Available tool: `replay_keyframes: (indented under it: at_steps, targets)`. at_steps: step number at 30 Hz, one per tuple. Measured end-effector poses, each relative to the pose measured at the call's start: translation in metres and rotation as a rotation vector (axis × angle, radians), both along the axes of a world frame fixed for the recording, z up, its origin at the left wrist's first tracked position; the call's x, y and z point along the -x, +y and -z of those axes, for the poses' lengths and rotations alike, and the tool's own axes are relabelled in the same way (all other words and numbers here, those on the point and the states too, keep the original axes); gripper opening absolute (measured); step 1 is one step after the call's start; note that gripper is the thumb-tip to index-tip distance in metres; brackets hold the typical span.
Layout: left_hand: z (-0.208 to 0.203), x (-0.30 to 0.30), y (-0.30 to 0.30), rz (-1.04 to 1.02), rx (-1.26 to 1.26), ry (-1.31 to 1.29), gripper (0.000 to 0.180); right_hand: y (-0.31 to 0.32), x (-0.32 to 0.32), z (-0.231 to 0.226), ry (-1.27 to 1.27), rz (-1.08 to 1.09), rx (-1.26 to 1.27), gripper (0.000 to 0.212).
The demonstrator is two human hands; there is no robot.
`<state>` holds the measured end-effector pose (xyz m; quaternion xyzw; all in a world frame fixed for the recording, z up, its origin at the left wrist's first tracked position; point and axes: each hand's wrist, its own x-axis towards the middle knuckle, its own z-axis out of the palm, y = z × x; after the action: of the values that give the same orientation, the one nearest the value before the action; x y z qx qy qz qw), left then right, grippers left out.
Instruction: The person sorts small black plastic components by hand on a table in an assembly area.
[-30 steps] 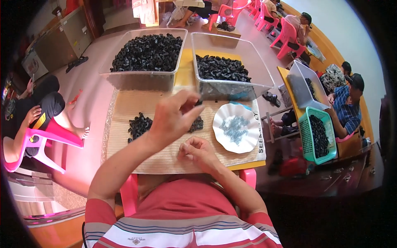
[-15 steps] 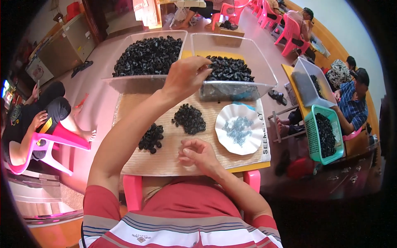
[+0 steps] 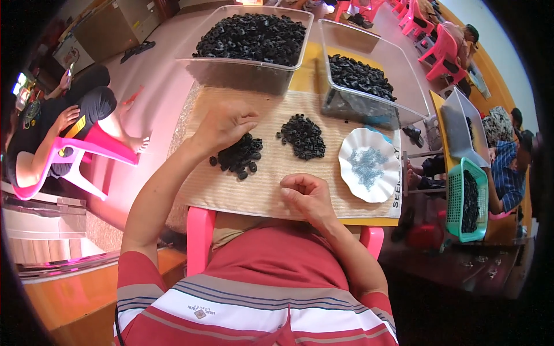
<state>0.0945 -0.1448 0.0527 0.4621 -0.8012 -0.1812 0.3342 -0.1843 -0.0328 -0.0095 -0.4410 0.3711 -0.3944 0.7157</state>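
My left hand point(image 3: 224, 126) hovers at the far edge of a pile of small black ring-like parts point(image 3: 239, 157), its fingers apart from the thumb and nothing visible between them. Near the mat's front edge, my right hand point(image 3: 310, 197) is curled with thumb and fingertips close together; what it holds, if anything, is hidden. A second pile of black parts point(image 3: 303, 137) lies beyond my right hand. To its right, a white wavy-rimmed plate point(image 3: 349, 183) carries many tiny silvery-grey pieces.
Beyond the ribbed beige mat point(image 3: 262, 193) stand two clear bins, the left bin point(image 3: 239, 78) fuller of black parts than the right bin point(image 3: 352, 104). A green basket point(image 3: 456, 199) stands at a neighbouring table on the right. Someone sits on a pink chair point(image 3: 107, 144) at left.
My left hand has come back from the right bin to the left pile. My right hand keeps its curled pose near the front edge. The whole view has shifted with my head.
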Motion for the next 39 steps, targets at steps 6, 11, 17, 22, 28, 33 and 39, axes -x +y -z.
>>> replay_keyframes:
  at_steps: [6, 11, 17, 22, 28, 33, 39]
  targets:
    - [0.016, -0.01, 0.0, 0.112, 0.058, -0.156, 0.02, 0.001, -0.002, -0.009, 0.133, 0.001, -0.003, 0.01]
    - [0.017, 0.001, 0.0, 0.201, 0.107, -0.281, 0.017, 0.0, -0.003, -0.012, 0.082, -0.014, 0.022, 0.01]
    - [0.008, 0.008, -0.004, 0.193, -0.036, -0.413, 0.012, 0.0, -0.002, -0.013, 0.08, -0.033, 0.022, 0.01]
    - [0.007, 0.007, -0.009, 0.25, -0.139, -0.404, 0.014, 0.0, -0.003, -0.015, 0.075, -0.027, 0.012, 0.01]
    - [0.0, 0.011, -0.008, 0.312, -0.145, -0.387, 0.018, -0.001, -0.002, -0.014, 0.03, -0.038, 0.01, 0.01]
    - [-0.006, 0.013, -0.007, 0.328, -0.19, -0.432, 0.018, -0.001, -0.002, -0.013, 0.046, -0.04, 0.018, 0.01]
    - [-0.005, 0.013, -0.008, 0.385, -0.224, -0.405, 0.02, -0.002, -0.002, -0.015, 0.032, -0.045, 0.007, 0.011]
